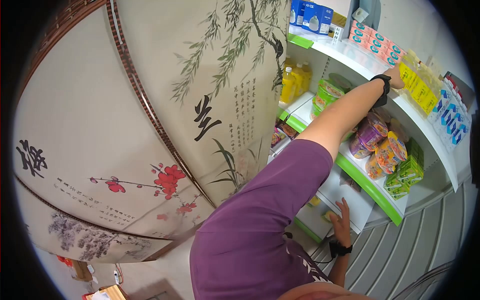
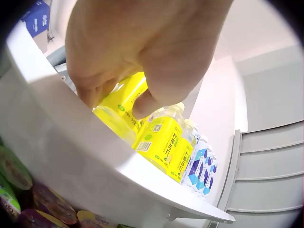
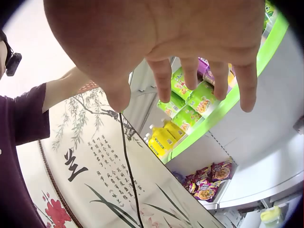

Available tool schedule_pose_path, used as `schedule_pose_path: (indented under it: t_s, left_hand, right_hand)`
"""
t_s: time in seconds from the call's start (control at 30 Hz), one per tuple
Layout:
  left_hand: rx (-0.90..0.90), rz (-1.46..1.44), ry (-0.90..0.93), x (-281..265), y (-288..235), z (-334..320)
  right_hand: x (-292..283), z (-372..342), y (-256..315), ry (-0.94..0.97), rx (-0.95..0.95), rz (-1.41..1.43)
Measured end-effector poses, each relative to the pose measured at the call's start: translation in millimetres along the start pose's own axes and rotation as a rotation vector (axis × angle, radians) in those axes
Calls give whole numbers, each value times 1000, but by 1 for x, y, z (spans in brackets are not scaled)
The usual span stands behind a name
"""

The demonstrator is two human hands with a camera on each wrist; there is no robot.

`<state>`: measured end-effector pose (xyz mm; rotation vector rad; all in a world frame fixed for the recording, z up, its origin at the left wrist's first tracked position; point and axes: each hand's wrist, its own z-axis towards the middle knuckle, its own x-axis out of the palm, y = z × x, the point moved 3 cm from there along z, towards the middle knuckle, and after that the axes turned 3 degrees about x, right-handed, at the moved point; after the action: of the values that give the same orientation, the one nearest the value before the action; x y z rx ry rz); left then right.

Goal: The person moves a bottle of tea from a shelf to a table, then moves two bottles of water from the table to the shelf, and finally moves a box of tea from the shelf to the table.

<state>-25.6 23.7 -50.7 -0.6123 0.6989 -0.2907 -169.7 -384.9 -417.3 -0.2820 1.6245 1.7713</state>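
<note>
While your left hand (image 2: 147, 52) reaches over the top shelf (image 2: 71, 123), its thumb and fingers are curled round a bottle (image 2: 124, 99) with a yellow label, at that shelf's front edge; your palm hides the upper part, and I cannot tell whether the base touches the shelf. Just beside your grip, more yellow-labelled bottles (image 2: 164, 142) stand on the top shelf, with blue-and-white bottles (image 2: 202, 171) next to them. To the other side of your grip, the top shelf carries pink boxes (image 1: 375, 44) and, farther along, blue boxes (image 1: 317, 19). Your right hand (image 1: 341, 228) is well below the top shelf, its fingers straight and spread apart. On the tier under the top shelf you have yellow bottles (image 1: 287, 86), green cups (image 1: 327, 93), purple cups (image 1: 371, 132), orange cups (image 1: 389, 152) and green cartons (image 1: 407, 172). Lower still beneath the top shelf lie noodle packets (image 3: 209, 180). Beyond the top shelf's blue-box end stands a painted screen (image 1: 150, 100).
</note>
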Motion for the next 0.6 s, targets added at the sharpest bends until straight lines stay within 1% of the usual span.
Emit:
schedule_pose_path:
  t_s: [0.13, 0.23, 0.33, 0.47, 0.53, 0.6]
  left_hand:
    - [-26, -14, 24, -5, -9, -13]
    - [-96, 85, 41, -8, -15, -19]
    - [-110, 223, 10, -8, -18, -20]
    - [-77, 34, 21, -4, -9, -11]
    - [-51, -48, 25, 6, 2, 5]
    - [-75, -30, 46, 14, 6, 16]
  right_hand:
    - [3, -4, 7, -9, 59, 50]
    - [4, -8, 3, -20, 64, 29]
    - [7, -13, -1, -23, 62, 39]
    - [9, -19, -14, -5, 110, 21]
    - [8, -22, -18, 10, 141, 35]
    - [7, -24, -17, 23, 184, 81]
